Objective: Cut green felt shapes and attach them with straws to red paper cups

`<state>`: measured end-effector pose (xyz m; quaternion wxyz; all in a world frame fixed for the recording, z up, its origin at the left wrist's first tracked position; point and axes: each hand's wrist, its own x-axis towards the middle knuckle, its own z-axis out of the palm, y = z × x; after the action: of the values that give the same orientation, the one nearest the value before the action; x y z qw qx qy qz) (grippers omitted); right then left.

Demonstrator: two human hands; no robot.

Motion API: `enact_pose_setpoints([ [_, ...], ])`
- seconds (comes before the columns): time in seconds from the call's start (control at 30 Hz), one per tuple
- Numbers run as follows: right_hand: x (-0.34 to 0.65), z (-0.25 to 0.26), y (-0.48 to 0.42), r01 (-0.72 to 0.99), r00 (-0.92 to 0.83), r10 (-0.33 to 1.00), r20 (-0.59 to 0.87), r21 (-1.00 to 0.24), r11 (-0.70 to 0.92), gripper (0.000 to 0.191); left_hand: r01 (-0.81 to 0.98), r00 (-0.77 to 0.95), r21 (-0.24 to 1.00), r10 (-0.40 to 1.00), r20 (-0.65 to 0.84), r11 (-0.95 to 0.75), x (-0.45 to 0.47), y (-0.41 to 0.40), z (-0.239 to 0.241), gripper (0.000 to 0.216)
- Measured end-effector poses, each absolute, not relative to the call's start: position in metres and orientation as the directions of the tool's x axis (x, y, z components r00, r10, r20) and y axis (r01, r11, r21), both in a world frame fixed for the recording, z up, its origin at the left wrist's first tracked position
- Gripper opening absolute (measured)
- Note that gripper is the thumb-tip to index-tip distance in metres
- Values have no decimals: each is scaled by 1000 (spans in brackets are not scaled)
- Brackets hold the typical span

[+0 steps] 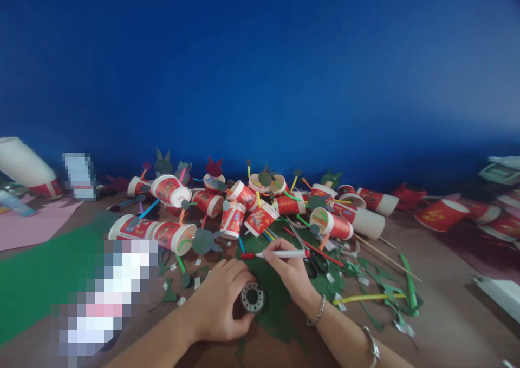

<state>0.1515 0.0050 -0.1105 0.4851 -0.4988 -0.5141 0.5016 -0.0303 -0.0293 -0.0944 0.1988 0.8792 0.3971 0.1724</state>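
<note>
My left hand (pixel 221 300) curls round a grey ring with small holes in its face (pixel 252 296), fingers behind it and thumb in front. The ring sits over dark green paper (pixel 276 316) on the brown table. Above and to its right, my right hand (pixel 290 270) pinches a white marker with red ends (pixel 286 254), held level with one red end pointing left. Whether its cap is on I cannot tell. Just beyond both hands lie red paper cups (pixel 260 218) and a grey paper animal head (pixel 205 242).
Black-handled scissors (pixel 317 264), green paper scraps (pixel 376 273), a yellow strip (pixel 369 297) and wooden sticks (pixel 390 257) lie on the right. Green sheets (pixel 49 276) and pink sheets (pixel 40 224) spread on the left. More red cups (pixel 442 215) stand far right, before a blue wall.
</note>
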Motion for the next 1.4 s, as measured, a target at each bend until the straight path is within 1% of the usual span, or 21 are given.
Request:
enact_pose_setpoints([
  [0.3,152,-110,5,6,-34,999,-12,-1000,-12,25,656,626,459,772,113,-599,-33,-29,-89,42],
  [0.43,154,-115,4,-42,-29,999,34,-999,33,27,665,603,468,788,125,-583,-35,-29,-90,57],
  [0.5,154,-115,3,-75,1,999,39,-996,39,27,670,585,474,799,138,-572,-36,-29,-91,61],
  [0.6,154,-108,2,-84,49,998,49,-995,53,25,688,573,461,810,129,-560,-35,-29,-93,52],
  [0.7,154,-97,2,-53,76,995,59,-997,64,28,698,580,439,806,116,-566,-34,-29,-95,40],
  [0.8,156,-84,1,-24,111,993,28,-999,31,32,680,592,451,796,127,-578,-34,-28,-96,37],
  [0.9,159,-79,-4,43,59,998,0,-999,-3,35,667,591,466,794,143,-581,-35,-27,-96,39],
  [1.0,158,-83,-15,199,-50,999,-8,-980,2,35,675,586,459,798,142,-577,-35,-27,-96,38],
  [1.07,155,-90,-24,291,-73,997,33,-955,53,34,684,585,443,798,141,-580,-35,-27,-96,36],
  [1.17,148,-99,-34,378,-112,986,122,-913,156,32,700,586,406,797,143,-587,-35,-27,-98,36],
  [1.3,142,-104,-41,457,-164,961,223,-846,275,28,697,595,386,788,158,-604,-34,-26,-98,35],
  [1.4,140,-104,-43,492,-167,953,251,-817,301,28,693,603,380,781,162,-613,-34,-26,-97,33],
])
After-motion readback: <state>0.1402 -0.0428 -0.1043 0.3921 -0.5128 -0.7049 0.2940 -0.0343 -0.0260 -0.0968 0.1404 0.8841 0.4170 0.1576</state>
